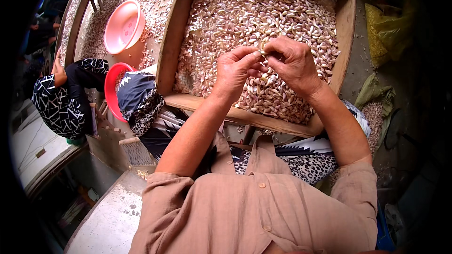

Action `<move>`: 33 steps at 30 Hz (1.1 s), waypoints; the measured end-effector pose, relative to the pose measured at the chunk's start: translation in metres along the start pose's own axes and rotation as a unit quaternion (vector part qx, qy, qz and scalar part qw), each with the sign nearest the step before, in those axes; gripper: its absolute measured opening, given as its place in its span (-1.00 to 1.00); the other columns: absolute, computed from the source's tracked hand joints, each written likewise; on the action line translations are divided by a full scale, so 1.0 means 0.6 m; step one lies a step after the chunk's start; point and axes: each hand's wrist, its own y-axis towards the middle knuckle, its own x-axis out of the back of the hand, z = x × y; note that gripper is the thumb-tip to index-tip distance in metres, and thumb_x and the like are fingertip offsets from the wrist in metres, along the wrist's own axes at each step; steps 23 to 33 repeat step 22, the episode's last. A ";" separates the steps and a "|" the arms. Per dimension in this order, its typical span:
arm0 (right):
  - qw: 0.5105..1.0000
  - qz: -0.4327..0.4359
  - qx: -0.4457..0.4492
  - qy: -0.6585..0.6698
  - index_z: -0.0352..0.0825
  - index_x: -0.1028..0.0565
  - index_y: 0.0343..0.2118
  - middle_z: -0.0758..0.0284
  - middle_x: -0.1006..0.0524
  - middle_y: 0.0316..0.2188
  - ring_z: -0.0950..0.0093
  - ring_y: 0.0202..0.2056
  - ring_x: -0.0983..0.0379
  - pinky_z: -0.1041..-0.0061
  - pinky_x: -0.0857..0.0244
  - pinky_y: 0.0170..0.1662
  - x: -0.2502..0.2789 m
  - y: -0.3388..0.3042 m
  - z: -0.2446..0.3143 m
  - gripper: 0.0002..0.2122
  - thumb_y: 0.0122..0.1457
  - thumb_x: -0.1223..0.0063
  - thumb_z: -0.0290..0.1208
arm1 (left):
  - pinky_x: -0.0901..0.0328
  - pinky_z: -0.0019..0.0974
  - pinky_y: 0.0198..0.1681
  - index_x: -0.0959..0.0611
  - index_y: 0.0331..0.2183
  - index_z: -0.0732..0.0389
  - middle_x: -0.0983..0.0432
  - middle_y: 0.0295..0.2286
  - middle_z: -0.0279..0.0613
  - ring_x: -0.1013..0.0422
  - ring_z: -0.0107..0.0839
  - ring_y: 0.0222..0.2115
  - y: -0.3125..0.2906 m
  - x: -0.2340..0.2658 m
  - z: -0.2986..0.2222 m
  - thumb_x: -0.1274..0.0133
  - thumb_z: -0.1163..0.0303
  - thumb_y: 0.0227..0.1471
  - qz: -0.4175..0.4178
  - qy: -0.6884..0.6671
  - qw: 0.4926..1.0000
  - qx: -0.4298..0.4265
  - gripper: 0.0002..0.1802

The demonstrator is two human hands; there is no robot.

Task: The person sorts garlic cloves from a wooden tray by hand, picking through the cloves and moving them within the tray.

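Both my hands meet over a wooden-framed tray (347, 33) spread with many garlic cloves (282, 103). A pale garlic clove (262, 52) is pinched between them. My left hand (237, 68) grips it between thumb and forefinger. My right hand (294, 63) has its fingers curled in at the same clove, thumb and forefinger closed on it from the other side. The rest of the cloves lie loose below and around my hands, white and purple-tinged. At the tray's left side some mesh bottom shows through.
Left of the tray are a pink basin (125, 26) and a red basin (113, 89). A person in a black-and-white patterned top (59, 106) sits further left beside another wooden frame (75, 33). Yellow sacks (381, 35) lie at the right; garlic skins litter the floor.
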 end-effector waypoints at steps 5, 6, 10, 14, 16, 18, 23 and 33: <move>0.979 0.044 -0.132 0.147 -0.38 -0.62 -0.34 0.32 -0.65 -0.46 0.58 -0.39 -0.59 0.53 -0.46 -0.29 -0.001 -0.008 -0.005 -0.87 0.00 -0.20 -0.61 | -0.48 -0.46 -0.39 -0.64 -0.15 0.38 -0.65 -0.33 -0.09 -0.62 -0.39 -0.40 0.000 0.015 0.005 -0.10 0.51 0.23 0.008 0.008 1.000 0.004 -0.82; 0.970 0.054 -0.155 0.182 -0.39 -0.63 -0.34 0.34 -0.65 -0.45 0.60 -0.39 -0.59 0.56 -0.46 -0.29 0.000 -0.009 -0.010 -0.87 0.01 -0.22 -0.61 | -0.48 -0.46 -0.38 -0.64 -0.15 0.38 -0.65 -0.33 -0.09 -0.62 -0.39 -0.39 0.000 0.016 0.007 -0.10 0.50 0.23 0.008 0.006 1.000 0.003 -0.82; 0.918 0.087 -0.229 0.311 -0.43 -0.65 -0.32 0.36 -0.66 -0.44 0.64 -0.42 -0.57 0.64 -0.48 -0.31 0.004 -0.004 -0.012 -0.89 0.06 -0.24 -0.62 | -0.49 -0.46 -0.36 -0.64 -0.14 0.37 -0.65 -0.33 -0.09 -0.61 -0.39 -0.38 -0.002 0.021 0.015 -0.09 0.51 0.23 0.011 -0.007 1.000 -0.009 -0.82; 0.888 0.111 -0.258 0.365 -0.45 -0.64 -0.29 0.33 -0.65 -0.45 0.66 -0.48 -0.56 0.69 -0.48 -0.36 0.011 0.003 0.000 -0.91 0.14 -0.22 -0.60 | -0.50 -0.45 -0.34 -0.63 -0.13 0.36 -0.65 -0.31 -0.08 -0.61 -0.38 -0.37 -0.007 0.029 0.015 -0.08 0.51 0.24 0.028 -0.023 0.999 -0.018 -0.81; 0.881 0.119 -0.279 0.362 -0.44 -0.64 -0.28 0.33 -0.65 -0.45 0.67 -0.48 -0.56 0.69 -0.47 -0.40 0.012 0.001 -0.007 -0.90 0.17 -0.22 -0.56 | -0.50 -0.44 -0.33 -0.63 -0.12 0.36 -0.65 -0.30 -0.07 -0.62 -0.37 -0.37 -0.008 0.027 0.015 -0.07 0.51 0.25 0.037 -0.026 0.999 -0.025 -0.81; 0.879 0.127 -0.295 0.352 -0.43 -0.64 -0.27 0.34 -0.65 -0.46 0.67 -0.49 -0.56 0.70 -0.46 -0.44 0.010 -0.001 -0.017 -0.90 0.19 -0.22 -0.53 | -0.51 -0.42 -0.31 -0.62 -0.11 0.35 -0.65 -0.29 -0.06 -0.62 -0.36 -0.36 -0.010 0.024 0.016 -0.08 0.50 0.24 0.030 -0.013 0.999 -0.031 -0.80; 0.874 0.133 -0.329 0.332 -0.42 -0.63 -0.25 0.34 -0.65 -0.46 0.65 -0.50 -0.57 0.70 -0.45 -0.46 0.003 -0.002 -0.026 -0.86 0.19 -0.26 -0.47 | -0.53 -0.39 -0.30 -0.61 -0.06 0.35 -0.65 -0.28 -0.05 -0.63 -0.33 -0.33 -0.013 0.024 0.016 -0.13 0.50 0.22 0.025 0.045 0.997 -0.051 -0.74; 0.874 0.133 -0.329 0.332 -0.42 -0.63 -0.25 0.34 -0.65 -0.46 0.65 -0.50 -0.57 0.70 -0.45 -0.46 0.003 -0.002 -0.026 -0.86 0.19 -0.26 -0.47 | -0.53 -0.39 -0.30 -0.61 -0.06 0.35 -0.65 -0.28 -0.05 -0.63 -0.33 -0.33 -0.013 0.024 0.016 -0.13 0.50 0.22 0.025 0.045 0.997 -0.051 -0.74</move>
